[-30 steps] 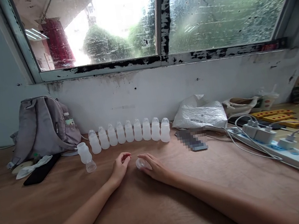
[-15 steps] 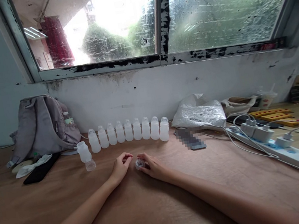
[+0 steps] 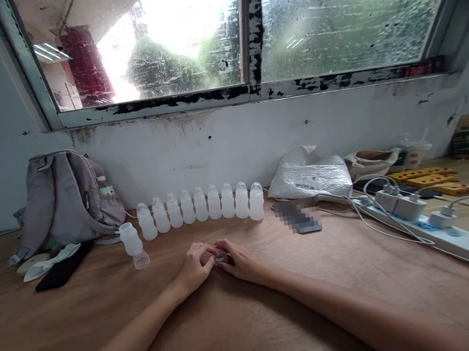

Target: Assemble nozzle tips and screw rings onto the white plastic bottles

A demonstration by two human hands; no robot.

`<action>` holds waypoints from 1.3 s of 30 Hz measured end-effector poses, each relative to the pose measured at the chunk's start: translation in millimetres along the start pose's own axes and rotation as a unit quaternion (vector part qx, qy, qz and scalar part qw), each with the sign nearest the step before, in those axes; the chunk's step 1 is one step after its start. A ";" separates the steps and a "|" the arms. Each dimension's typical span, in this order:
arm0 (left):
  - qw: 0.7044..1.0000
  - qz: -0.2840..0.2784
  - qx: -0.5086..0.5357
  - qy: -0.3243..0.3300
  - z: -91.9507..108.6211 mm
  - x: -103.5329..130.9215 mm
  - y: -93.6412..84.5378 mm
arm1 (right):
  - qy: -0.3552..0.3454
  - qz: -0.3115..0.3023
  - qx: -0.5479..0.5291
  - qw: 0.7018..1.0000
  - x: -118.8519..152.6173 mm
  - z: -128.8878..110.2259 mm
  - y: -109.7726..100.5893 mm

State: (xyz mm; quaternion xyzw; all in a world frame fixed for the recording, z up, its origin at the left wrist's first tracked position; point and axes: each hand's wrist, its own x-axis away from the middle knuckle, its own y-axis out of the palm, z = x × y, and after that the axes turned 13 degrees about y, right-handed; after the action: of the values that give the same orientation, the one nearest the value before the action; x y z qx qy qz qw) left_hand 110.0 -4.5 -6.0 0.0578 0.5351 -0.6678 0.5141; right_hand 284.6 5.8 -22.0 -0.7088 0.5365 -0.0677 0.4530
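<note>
A small clear bottle nipple in its ring (image 3: 219,256) sits on the table between my hands. My right hand (image 3: 240,260) grips it from the right, thumb in front and fingers behind. My left hand (image 3: 196,267) is curled with its fingertips at the ring's left side. The fingers partly cover the ring. Beyond my hands, several frosted baby bottles (image 3: 201,206) with clear caps stand upright in a curved row. At the row's left end is an uncapped baby bottle (image 3: 130,239), with a clear cap (image 3: 141,259) just in front of it.
A grey backpack (image 3: 69,195), a black phone (image 3: 64,266) and a white tissue (image 3: 52,260) lie to the left. On the right are a silver bag (image 3: 310,174), a blurred-out phone (image 3: 298,217), and a white power strip (image 3: 462,240) with plugs and loose cables.
My left hand has moved right and its fingertips have come to the nipple ring. My right hand keeps its grip. The bottles stand as before.
</note>
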 end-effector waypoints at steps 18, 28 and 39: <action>0.977 0.009 0.208 -0.040 -4.3 0.4 2.2 | -0.050 0.043 0.007 0.998 4.4 -4.3 -5.7; 0.939 -0.022 0.334 -0.081 12.0 1.0 9.6 | 0.035 0.098 0.024 0.994 1.6 -0.3 -2.3; 0.977 -0.042 0.204 -0.042 25.5 6.4 9.0 | 0.086 0.086 -0.012 0.992 -1.6 1.2 -4.3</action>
State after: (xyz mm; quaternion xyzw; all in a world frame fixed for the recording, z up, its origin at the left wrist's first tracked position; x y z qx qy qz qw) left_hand 125.9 -27.3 -5.2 0.1112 0.3673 -0.7856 0.4853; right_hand 287.6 7.9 -19.0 -0.6573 0.6332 -0.0829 0.4003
